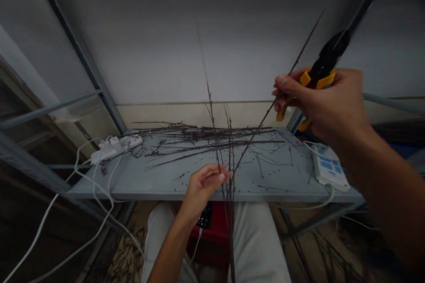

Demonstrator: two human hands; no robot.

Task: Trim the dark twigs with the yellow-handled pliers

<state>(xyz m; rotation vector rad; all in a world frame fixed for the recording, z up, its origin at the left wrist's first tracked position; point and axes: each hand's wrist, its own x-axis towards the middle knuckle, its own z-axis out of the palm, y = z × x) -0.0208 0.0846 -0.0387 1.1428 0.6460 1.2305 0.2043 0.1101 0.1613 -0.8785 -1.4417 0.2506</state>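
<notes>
A dark, thin branch (231, 225) with several side twigs rises from between my knees in front of the shelf edge. My left hand (204, 185) is closed in a pinch on one of its upright twigs (211, 112). My right hand (328, 101), raised on the right, pinches a long slanting twig (262, 123) between thumb and fingertips. In the same hand rests a pair of pliers (323, 64) with black jaws pointing up and yellow-and-black handles. The branch's lower end runs out of view.
Cut twigs (199, 135) lie piled across the back of the grey metal shelf (159, 185), with small scraps in front. White power strips (114, 148) (328, 168) stand at both ends, cables (96, 194) hanging left. A black phone-like device (205, 216) lies below on something red.
</notes>
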